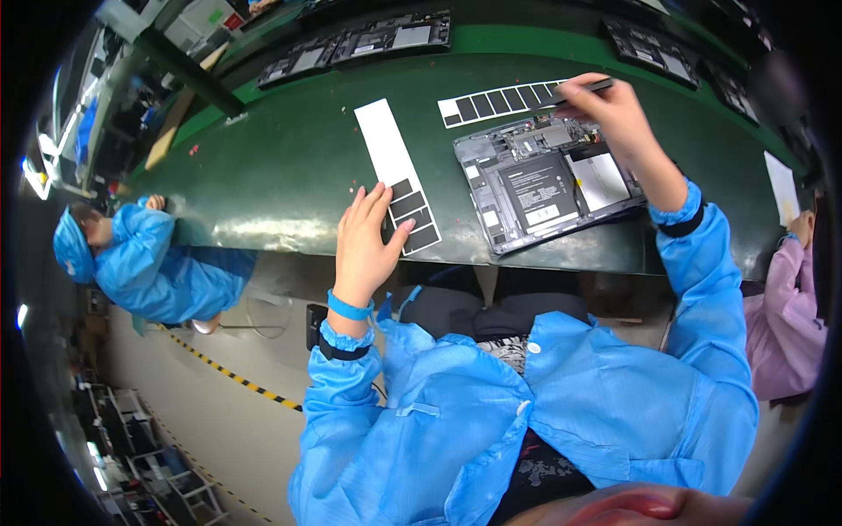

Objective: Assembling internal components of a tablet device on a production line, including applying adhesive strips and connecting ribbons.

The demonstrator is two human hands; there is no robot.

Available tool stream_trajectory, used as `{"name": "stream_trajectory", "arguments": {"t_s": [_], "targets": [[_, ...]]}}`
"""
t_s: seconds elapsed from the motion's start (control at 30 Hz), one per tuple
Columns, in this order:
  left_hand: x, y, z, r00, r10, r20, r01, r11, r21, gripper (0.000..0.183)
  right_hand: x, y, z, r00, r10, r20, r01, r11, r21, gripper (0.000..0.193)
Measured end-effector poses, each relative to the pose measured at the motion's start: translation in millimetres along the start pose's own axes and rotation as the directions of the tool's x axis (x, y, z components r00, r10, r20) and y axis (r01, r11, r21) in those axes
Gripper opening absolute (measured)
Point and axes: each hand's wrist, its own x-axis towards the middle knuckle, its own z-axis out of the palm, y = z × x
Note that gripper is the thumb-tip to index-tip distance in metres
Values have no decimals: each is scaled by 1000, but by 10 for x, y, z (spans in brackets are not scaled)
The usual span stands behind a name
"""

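My left hand [367, 238] lies with its fingers spread on a white strip [386, 140] bearing black rectangular stickers at its near end. My right hand [618, 118] is closed around a slim black tool [600, 85], whose exact kind I cannot make out. It hovers over the far right part of an opened laptop base [487, 184], beside a second strip of black stickers [500, 101]. Inside the base sit a black battery [537, 188], a silver plate [601, 180] and a circuit board. My right hand hides part of the board and the second strip's end.
More opened laptop bases [395, 39] stand along the far side of the green bench [263, 175], with others at the far right [651, 51]. A green post [189, 70] rises at the far left. One person [145, 263] sits left, another [785, 324] right.
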Motion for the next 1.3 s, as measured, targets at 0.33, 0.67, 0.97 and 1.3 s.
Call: {"name": "stream_trajectory", "arguments": {"t_s": [0.33, 0.67, 0.97, 1.3], "targets": [[69, 211, 318, 961, -113, -250, 136, 988, 75, 44, 145, 160, 1638, 961, -54, 273, 171, 888, -426, 26], [55, 241, 301, 955, -111, -276, 139, 987, 82, 44, 83, 170, 1680, 979, -2, 204, 87, 908, -410, 24], [59, 255, 290, 967, -61, -249, 105, 980, 168, 43, 105, 293, 1657, 978, -36, 207, 96, 952, -291, 23], [206, 368, 82, 979, 25, -202, 1, 992, 129, 29, 40, -114, 671, 993, 28, 118, -35, 998, 57, 25]]}}
